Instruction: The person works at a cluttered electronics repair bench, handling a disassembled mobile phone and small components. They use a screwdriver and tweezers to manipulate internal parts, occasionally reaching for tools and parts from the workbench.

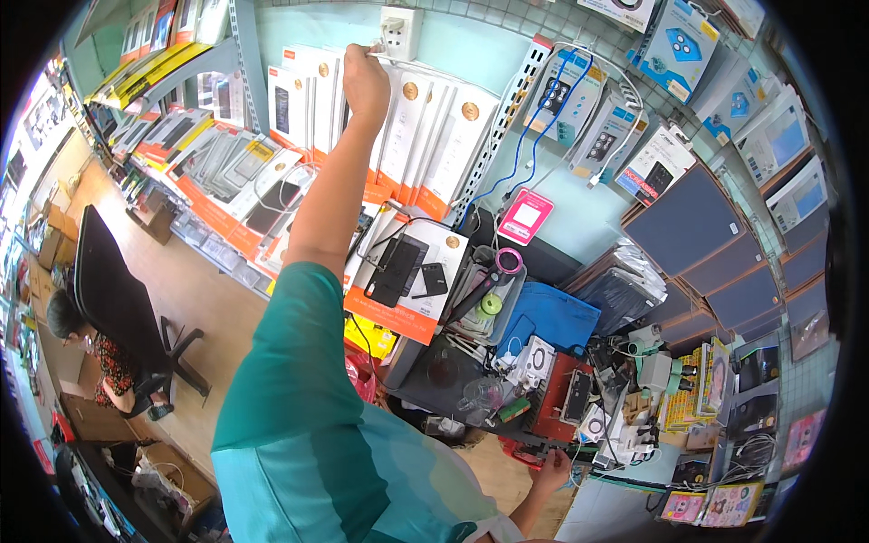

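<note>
the left hand (367, 89) was raised at 12 o'clock in the view, beside a white wall socket (401, 34). its fingers were curled in close to the socket's lower edge, where a white cable (433, 67) ran off toward 1 o'clock; whether they gripped the cable or merely touched it could not be told. the right hand (554, 469) was low at 5 o'clock, near a red box (550, 407) at the tabletop (427, 373); its fingers were bent, and whether they were grasping anything was too small to tell.

below the left hand, tall white boxes (466, 136) with orange lower edges stood in a row at 12 o'clock. just off the centre, toward 9 o'clock, a dark phone (395, 273) lay on a white and orange box (391, 312). a bright pink card (525, 217) stood at 2 o'clock, with blue cables (540, 138) hanging beyond it at 1 o'clock. a blue tray (559, 317) sat at 4 o'clock. dark grey boxes (683, 222) were stacked toward 3 o'clock. far off, between 8 and 9 o'clock, another person (116, 376) sat beside a black chair (110, 290).
</note>
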The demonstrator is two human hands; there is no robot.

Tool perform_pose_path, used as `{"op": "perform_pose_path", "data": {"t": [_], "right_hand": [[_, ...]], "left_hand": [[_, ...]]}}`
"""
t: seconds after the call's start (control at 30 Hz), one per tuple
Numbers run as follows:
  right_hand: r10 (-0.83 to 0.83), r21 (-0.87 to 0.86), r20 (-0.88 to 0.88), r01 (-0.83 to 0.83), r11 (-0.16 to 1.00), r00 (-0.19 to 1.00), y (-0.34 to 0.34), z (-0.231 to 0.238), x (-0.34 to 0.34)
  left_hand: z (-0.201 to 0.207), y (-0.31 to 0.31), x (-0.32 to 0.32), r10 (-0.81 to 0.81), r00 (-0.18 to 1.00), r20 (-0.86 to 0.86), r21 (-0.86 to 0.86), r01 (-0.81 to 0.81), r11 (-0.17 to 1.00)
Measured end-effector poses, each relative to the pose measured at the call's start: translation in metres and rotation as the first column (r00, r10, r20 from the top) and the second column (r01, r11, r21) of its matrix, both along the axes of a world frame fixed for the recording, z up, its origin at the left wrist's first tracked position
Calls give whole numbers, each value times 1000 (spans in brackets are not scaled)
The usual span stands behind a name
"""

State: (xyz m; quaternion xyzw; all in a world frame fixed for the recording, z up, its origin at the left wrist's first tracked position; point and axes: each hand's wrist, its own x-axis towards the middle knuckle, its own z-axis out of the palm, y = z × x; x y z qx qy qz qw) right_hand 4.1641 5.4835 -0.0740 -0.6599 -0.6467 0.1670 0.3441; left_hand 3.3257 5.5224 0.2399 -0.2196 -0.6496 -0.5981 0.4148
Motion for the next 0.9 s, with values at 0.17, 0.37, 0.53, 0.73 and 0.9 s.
{"op": "perform_pose_path", "data": {"t": [0.17, 0.37, 0.53, 0.73, 0.9], "right_hand": [[-87, -125, 63, 94, 988, 994, -41, -3, -1], [-130, -209, -41, 119, 971, 991, -59, -38, 15], [-87, -239, 7, 87, 967, 996, -38, -17, -5], [-27, -174, -26, 22, 984, 999, -28, -6, -19], [49, -94, 67, -43, 995, 997, -40, -15, -10]], "left_hand": [[2, 7, -10, -168, 986, 15, 149, 164, 975], [-5, 1, -19, -310, 950, 45, 105, 304, 947], [-4, -2, -17, -346, 938, 32, 107, 341, 934], [0, -27, -40, -137, 916, -377, -317, 12, 948], [11, -43, -54, -170, 819, -548, -510, -166, 844]]}}
